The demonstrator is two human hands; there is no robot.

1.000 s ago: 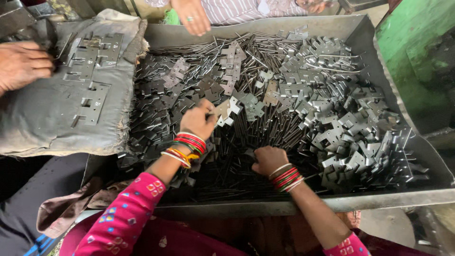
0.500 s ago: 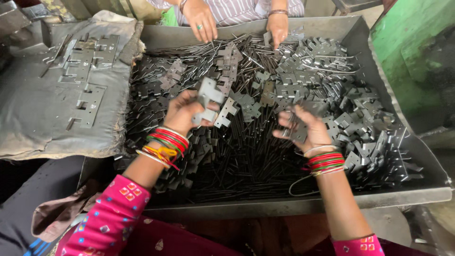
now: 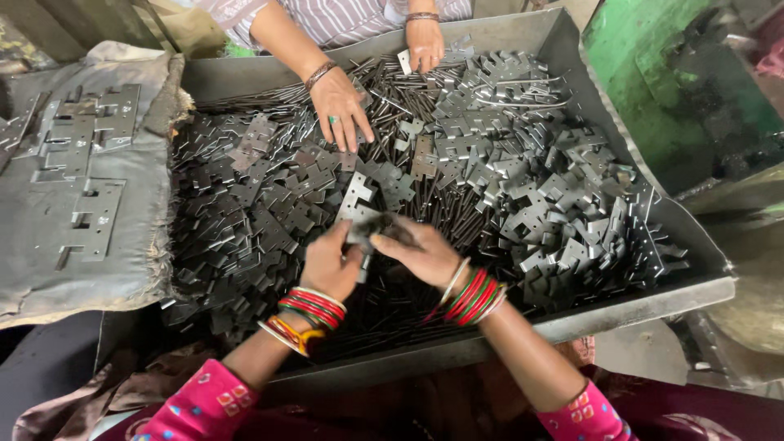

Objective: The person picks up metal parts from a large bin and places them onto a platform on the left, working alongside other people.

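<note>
Cloth (image 3: pixel 77 245), grey and frayed, covers the left of the bench, with flat metal plates (image 3: pixel 86 175) laid out on it in rows. Just right of it sits a big metal tray (image 3: pixel 629 306), heaped with small stamped brackets (image 3: pixel 269 204) and thin dark rods (image 3: pixel 408 106) lying across one another.

Near the tray's front edge the person's two hands meet over the pile. Her left hand (image 3: pixel 328 263), wrist stacked with red, green and yellow bangles (image 3: pixel 306 314), is curled with fingers bent inward, pinching one end of a small bracket piece (image 3: pixel 367 227). Her right hand (image 3: pixel 420 255), also ringed with red bangles, is half closed, thumb and fingertips gripping the same piece from the other side. The piece is blurred, so its shape is hard to tell; it is held just above the heap, near the tray's middle front. Pink patterned sleeves (image 3: pixel 200 404) show at the bottom.

Across the tray, at the far side, another person in a striped shirt reaches in. One of their hands (image 3: pixel 341 106) lies spread, fingers down, on the rods and brackets; the other (image 3: pixel 425 45) rests further right, fingers curled on the pile near the far wall.

Right of the tray stands a green machine body (image 3: pixel 645 65), grimy and dark.
</note>
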